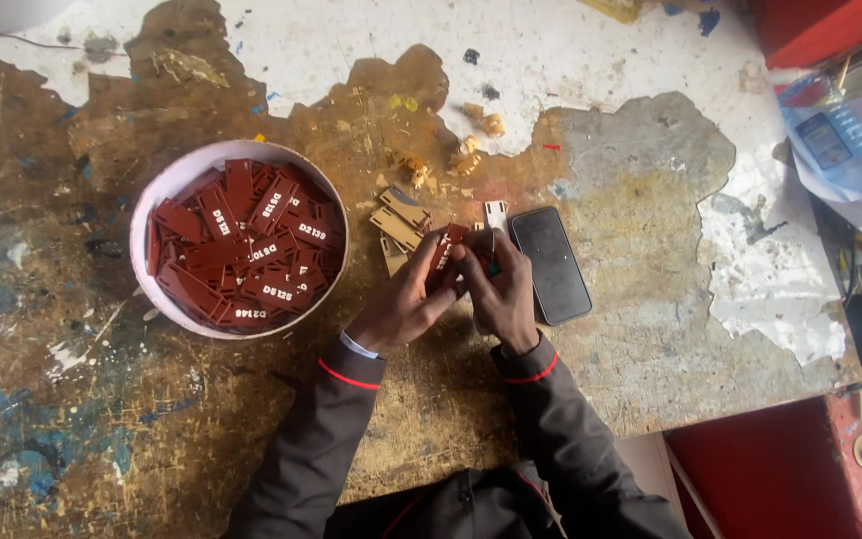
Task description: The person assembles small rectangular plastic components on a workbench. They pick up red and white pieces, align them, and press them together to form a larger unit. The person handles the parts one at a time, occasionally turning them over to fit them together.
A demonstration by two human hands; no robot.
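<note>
Both hands meet over the middle of a worn, paint-stained table [631,339]. My left hand [403,302] grips a dark red rectangular tag with white lettering [444,250]. My right hand [502,291] pinches the same tag at its right side; whether it holds a small tool is hidden by the fingers. Left of the hands stands a round white bowl [166,190] filled with several matching dark red tags [241,245]. A few tan backing strips [397,222] lie just beyond my left hand.
A black phone [551,264] lies face up right beside my right hand. Small wood scraps [481,125] are scattered farther back. A plastic water bottle [835,140] lies at the right edge, with cables and a red surface [770,469] below it.
</note>
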